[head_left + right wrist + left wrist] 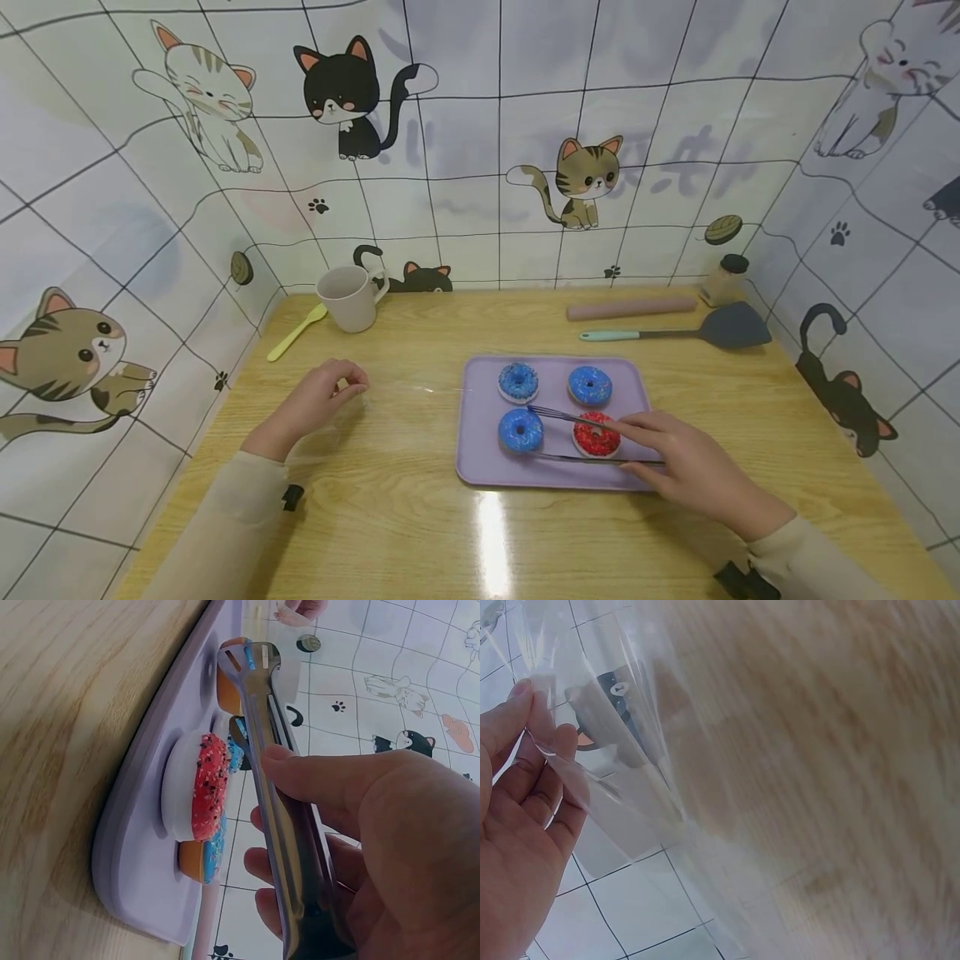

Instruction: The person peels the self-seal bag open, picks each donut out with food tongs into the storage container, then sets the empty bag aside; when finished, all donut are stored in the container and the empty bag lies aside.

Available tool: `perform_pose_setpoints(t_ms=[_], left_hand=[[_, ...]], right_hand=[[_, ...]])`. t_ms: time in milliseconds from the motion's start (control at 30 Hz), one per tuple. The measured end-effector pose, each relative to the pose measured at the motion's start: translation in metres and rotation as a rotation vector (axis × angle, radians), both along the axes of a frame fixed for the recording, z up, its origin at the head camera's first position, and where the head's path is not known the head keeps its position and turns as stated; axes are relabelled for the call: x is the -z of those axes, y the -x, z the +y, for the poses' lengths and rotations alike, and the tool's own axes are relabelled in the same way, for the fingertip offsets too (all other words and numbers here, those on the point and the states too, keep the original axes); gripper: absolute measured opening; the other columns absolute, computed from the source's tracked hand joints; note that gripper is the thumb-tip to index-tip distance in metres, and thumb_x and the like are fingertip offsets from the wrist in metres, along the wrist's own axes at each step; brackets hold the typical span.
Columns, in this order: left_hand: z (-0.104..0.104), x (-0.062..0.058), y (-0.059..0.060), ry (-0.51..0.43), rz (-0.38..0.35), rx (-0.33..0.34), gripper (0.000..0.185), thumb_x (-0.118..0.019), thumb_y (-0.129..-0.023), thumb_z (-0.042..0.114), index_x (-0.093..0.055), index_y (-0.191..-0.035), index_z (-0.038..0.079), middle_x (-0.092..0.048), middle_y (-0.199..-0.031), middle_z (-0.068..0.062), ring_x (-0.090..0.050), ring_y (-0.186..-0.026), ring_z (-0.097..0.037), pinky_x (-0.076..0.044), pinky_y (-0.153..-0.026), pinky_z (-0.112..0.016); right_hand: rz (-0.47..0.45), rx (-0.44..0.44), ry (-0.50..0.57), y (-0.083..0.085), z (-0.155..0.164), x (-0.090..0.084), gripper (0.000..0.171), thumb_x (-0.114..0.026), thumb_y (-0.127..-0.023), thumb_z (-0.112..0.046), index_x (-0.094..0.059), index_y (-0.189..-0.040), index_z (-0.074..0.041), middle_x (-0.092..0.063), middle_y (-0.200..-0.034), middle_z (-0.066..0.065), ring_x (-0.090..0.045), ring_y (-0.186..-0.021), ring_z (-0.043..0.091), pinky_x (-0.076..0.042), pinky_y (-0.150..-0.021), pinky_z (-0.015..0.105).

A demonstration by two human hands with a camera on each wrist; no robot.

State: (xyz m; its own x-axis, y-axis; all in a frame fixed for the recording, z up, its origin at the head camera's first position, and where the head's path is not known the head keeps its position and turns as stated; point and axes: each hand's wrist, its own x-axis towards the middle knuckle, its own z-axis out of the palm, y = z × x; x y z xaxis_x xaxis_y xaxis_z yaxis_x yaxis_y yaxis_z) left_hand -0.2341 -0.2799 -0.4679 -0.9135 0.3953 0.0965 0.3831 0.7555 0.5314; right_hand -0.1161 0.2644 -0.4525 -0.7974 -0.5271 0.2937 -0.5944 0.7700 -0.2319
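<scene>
My right hand point(693, 471) holds metal tongs point(281, 817), thumb on one arm and fingers on the other. Over the lilac tray point(471, 433), the tongs' spread arms reach to either side of the front left blue doughnut point(512, 438); contact cannot be told. A red sprinkled doughnut point(600, 445) lies between the arms, nearer the hand. Two more blue doughnuts, the back left doughnut point(507, 382) and the back right doughnut point(600, 390), sit behind. Left of the tray, my left hand point(315, 404) pinches a clear plastic bag or film point(619, 772) between thumb and fingers.
A mug point(348, 304) and a yellow-green spoon point(292, 337) stand at the back left. At the back right are a rolling pin point(630, 308), a spatula point(731, 327) and a dark-lidded jar point(723, 283). Tiled, cat-printed wall covering point(465, 150) surrounds the wooden table point(405, 533).
</scene>
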Motion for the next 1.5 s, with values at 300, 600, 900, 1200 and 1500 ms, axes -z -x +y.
perform_pose_setpoints(t_ms=[300, 600, 900, 1200, 1500], left_hand=[[0.000, 0.001, 0.000, 0.004, 0.011, -0.003, 0.003, -0.068, -0.100, 0.016, -0.071, -0.102, 0.016, -0.068, -0.100, 0.003, -0.056, -0.095, -0.016, -0.047, -0.079, -0.034], [0.000, 0.002, 0.001, 0.002, -0.009, -0.006, 0.003, -0.068, -0.100, 0.016, -0.071, -0.100, 0.018, -0.068, -0.099, 0.003, -0.057, -0.096, -0.017, -0.047, -0.080, -0.035], [-0.001, 0.004, 0.001, -0.006, -0.035, -0.016, 0.006, -0.068, -0.101, 0.017, -0.072, -0.102, 0.013, -0.068, -0.100, 0.002, -0.056, -0.097, -0.017, -0.047, -0.081, -0.036], [-0.002, 0.004, 0.001, 0.011, -0.025, -0.019, 0.005, -0.067, -0.101, 0.016, -0.071, -0.101, 0.013, -0.068, -0.100, 0.002, -0.056, -0.097, -0.018, -0.047, -0.082, -0.037], [-0.008, 0.005, -0.005, 0.014, -0.027, -0.021, 0.006, -0.068, -0.101, 0.017, -0.072, -0.100, 0.012, -0.068, -0.099, 0.002, -0.058, -0.096, -0.018, -0.048, -0.080, -0.036]], right_hand=[[-0.020, -0.001, -0.023, 0.002, 0.002, 0.000, 0.056, -0.090, -0.080, -0.025, -0.071, -0.133, -0.022, -0.070, -0.123, -0.003, -0.069, -0.110, 0.018, -0.059, -0.088, 0.045], [-0.042, 0.007, -0.027, 0.003, 0.005, 0.001, 0.056, -0.090, -0.080, -0.025, -0.071, -0.133, -0.023, -0.070, -0.121, -0.005, -0.069, -0.108, 0.016, -0.059, -0.088, 0.044], [-0.027, 0.013, -0.016, 0.001, 0.005, 0.000, 0.057, -0.091, -0.079, -0.025, -0.071, -0.132, -0.023, -0.070, -0.123, -0.004, -0.069, -0.109, 0.018, -0.059, -0.087, 0.045], [-0.013, 0.067, 0.061, -0.005, 0.009, -0.007, 0.063, -0.093, -0.077, -0.023, -0.069, -0.135, -0.023, -0.070, -0.127, 0.006, -0.068, -0.116, 0.029, -0.058, -0.090, 0.051], [0.003, 0.190, 0.111, -0.010, 0.032, -0.006, 0.067, -0.092, -0.077, -0.018, -0.067, -0.138, -0.023, -0.069, -0.127, 0.004, -0.070, -0.103, 0.024, -0.060, -0.079, 0.046]])
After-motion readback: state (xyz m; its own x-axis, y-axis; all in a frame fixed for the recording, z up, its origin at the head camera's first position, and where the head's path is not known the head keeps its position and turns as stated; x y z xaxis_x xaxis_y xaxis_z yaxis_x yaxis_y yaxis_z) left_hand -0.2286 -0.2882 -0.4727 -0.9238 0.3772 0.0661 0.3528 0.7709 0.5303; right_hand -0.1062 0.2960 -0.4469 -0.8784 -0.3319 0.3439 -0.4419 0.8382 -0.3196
